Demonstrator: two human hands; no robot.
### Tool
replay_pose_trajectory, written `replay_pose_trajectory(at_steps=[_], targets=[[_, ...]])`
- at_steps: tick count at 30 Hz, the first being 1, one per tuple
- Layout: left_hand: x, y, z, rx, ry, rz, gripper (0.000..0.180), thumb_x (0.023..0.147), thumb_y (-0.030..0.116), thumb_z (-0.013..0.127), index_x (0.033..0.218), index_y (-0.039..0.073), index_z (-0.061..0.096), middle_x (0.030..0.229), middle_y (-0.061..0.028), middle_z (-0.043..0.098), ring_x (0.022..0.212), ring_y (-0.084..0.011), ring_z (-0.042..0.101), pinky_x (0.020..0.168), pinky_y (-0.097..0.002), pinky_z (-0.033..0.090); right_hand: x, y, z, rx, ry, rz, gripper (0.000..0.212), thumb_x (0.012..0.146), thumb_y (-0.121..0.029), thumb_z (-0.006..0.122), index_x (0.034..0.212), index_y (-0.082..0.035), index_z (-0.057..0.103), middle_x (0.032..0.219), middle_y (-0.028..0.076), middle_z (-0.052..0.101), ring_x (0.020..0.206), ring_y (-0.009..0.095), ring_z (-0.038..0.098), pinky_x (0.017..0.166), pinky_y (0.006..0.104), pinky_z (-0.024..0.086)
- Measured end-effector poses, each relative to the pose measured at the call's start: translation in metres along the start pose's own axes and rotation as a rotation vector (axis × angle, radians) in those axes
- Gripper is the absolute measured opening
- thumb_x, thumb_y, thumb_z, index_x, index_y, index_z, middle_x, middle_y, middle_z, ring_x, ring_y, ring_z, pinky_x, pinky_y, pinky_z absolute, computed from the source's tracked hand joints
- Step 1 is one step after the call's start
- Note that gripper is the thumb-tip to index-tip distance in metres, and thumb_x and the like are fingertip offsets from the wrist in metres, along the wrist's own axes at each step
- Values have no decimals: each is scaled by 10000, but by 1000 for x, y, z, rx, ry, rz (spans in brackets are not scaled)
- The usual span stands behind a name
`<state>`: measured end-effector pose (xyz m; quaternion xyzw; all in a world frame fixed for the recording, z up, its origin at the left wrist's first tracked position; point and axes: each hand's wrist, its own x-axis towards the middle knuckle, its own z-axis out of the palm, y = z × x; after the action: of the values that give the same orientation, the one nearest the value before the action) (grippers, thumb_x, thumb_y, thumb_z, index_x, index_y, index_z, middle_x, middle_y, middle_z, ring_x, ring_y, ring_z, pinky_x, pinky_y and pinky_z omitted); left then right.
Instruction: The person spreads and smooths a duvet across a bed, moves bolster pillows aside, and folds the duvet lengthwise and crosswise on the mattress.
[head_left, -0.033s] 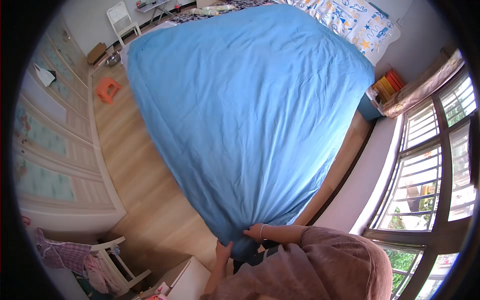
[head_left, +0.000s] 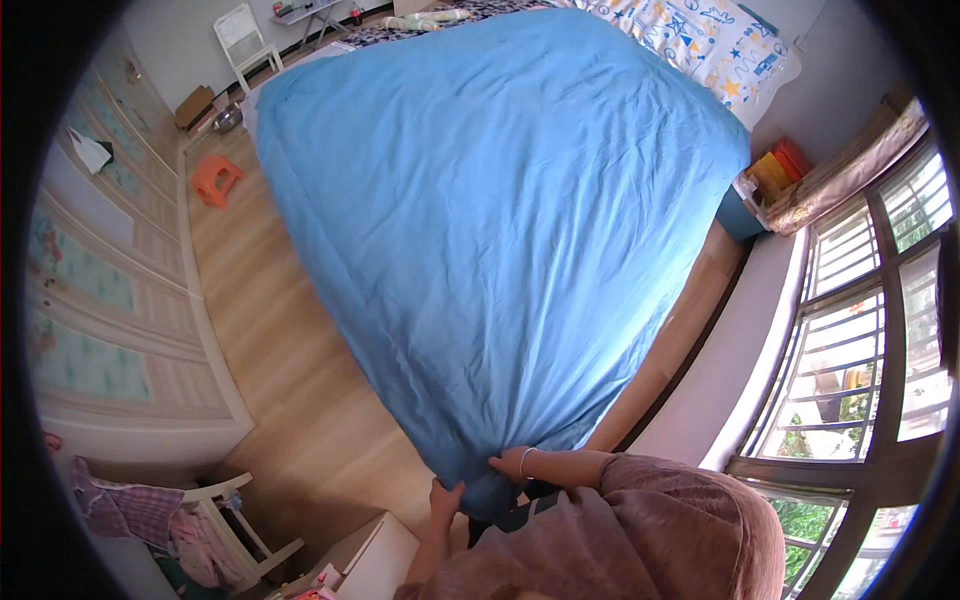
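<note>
Left hand (head_left: 445, 498) and right hand (head_left: 512, 463) grip the bunched near end of blue cover (head_left: 500, 220); hold looks nearly unchanged from earlier frame. Cover fans out over bed (head_left: 375, 36). Orange stool (head_left: 217, 182) left of bed; patterned bedding (head_left: 725, 60) at bed's far right.

Blue cloth (head_left: 500, 220) partly hides the left hand (head_left: 445, 499).

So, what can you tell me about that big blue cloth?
The blue cloth looks like soft, plain fabric, lightly wrinkled. It spreads wide at the far side and narrows toward the person, with folds fanning out from its bunched near end. The left hand and right hand grip that end. Its upper right edge borders white patterned bedding; its underside is hidden.
</note>
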<state>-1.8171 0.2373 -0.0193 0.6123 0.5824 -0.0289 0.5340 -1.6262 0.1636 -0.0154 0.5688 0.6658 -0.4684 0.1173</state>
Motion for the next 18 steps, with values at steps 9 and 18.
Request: replay_pose_trajectory(at_steps=[9, 18], targets=[[71, -54, -46, 422, -166, -153, 217, 605, 172, 515, 579, -41, 485, 520, -162, 487, 452, -253, 508, 402, -322, 436, 18, 40, -10, 144, -73, 118, 191, 631, -154, 525, 750, -15, 578, 794, 126, 569, 744, 257, 543, 615, 356, 435], [82, 15, -82, 101, -196, -183, 211, 603, 175, 530, 563, -24, 472, 461, -108, 458, 383, -202, 481, 365, -307, 427, 21, 92, -34, 281, 153, 264, 192, 652, -120, 403, 716, -14, 550, 758, 159, 552, 750, 307, 518, 652, 366, 403]])
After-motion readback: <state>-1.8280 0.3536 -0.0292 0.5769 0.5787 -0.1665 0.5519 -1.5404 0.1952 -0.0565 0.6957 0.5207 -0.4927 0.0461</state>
